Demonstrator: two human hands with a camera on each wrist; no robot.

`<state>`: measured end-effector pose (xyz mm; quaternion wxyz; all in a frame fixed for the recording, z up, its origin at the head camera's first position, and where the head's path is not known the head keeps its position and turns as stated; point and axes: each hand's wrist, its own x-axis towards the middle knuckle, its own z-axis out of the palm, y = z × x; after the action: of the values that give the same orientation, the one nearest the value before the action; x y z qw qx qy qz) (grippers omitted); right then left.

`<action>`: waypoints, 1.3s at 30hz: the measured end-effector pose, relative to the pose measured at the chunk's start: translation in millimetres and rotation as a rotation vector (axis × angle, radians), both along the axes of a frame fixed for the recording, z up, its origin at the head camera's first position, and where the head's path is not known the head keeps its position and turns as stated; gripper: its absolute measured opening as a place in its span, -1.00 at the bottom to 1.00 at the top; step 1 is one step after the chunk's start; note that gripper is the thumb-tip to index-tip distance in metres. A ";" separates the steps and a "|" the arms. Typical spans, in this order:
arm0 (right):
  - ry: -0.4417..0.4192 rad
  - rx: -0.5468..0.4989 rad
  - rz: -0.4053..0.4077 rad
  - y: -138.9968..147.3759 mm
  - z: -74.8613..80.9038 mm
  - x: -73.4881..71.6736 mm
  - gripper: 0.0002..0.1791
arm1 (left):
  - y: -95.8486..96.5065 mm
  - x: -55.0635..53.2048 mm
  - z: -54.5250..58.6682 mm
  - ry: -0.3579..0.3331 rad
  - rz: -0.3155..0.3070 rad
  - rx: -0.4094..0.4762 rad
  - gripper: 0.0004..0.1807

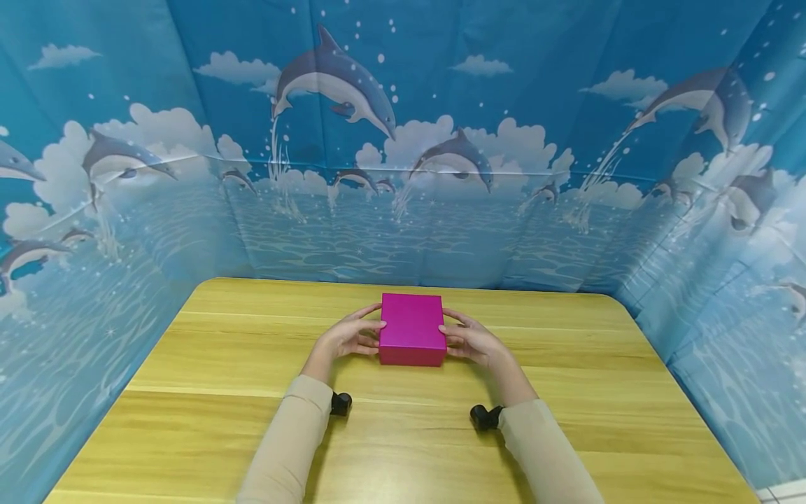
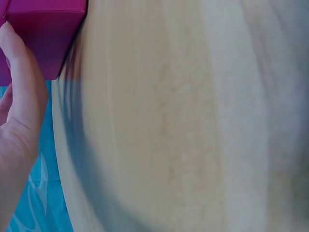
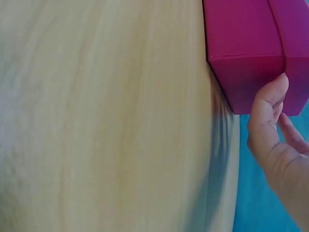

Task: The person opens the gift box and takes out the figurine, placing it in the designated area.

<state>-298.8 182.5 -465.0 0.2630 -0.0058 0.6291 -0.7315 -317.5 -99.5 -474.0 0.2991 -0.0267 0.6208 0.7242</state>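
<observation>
1. So the glossy magenta square box with flat, smooth sides (image 1: pixel 412 322) is sitting on the yellow wood-grain table (image 1: pixel 415 434), close to the far edge and roughly midway between the left and right edges. Both far corners of the table are lying well off to the sides.
2. The bare left hand (image 1: pixel 352 336) is touching the box's left wall. Its thumb and fingers are spreading apart from each other, with the top finger reaching toward the back corner and the thumb resting nearer the front.
3. The bare right hand (image 1: pixel 474 341) is pretty much mirroring that on the right wall, thumb toward the front, fingers fanning out behind it. So the box is sitting between the two sets of fingers. Can't tell how hard they're pressing, tbh.
4. In both wrist views, each thumb tip is resting right by the seam running around the box. Some of the other fingers are hiding behind the thumbs there.
5. Two beige sleeves (image 1: pixel 286 434) are coming in over the near edge, and small black wrist gadgets (image 1: pixel 485 418) are poking inward at the cuffs.
6. Past the far edge, a blue dolphin-print curtain (image 1: pixel 415 231) is hanging.
</observation>
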 end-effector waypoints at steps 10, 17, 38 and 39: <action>-0.023 -0.036 -0.003 -1.3 4.1 0.5 -0.28 | 0.2 2.2 2.9 -0.001 0.010 0.009 -0.32; -0.007 -0.013 -0.006 -0.3 3.6 -1.9 -0.28 | 0.5 0.6 4.7 -0.008 0.006 0.012 -0.32; 0.014 0.005 -0.016 0.1 9.3 -0.5 -0.28 | 0.5 1.1 12.3 0.012 0.010 -0.017 -0.31; 0.014 0.007 -0.019 0.0 9.5 -0.3 -0.28 | 0.6 1.1 12.4 0.011 0.011 -0.016 -0.31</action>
<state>-299.1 182.5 -455.5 0.2515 -0.0040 0.6335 -0.7317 -316.4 -98.9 -461.6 0.2913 -0.0285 0.6279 0.7212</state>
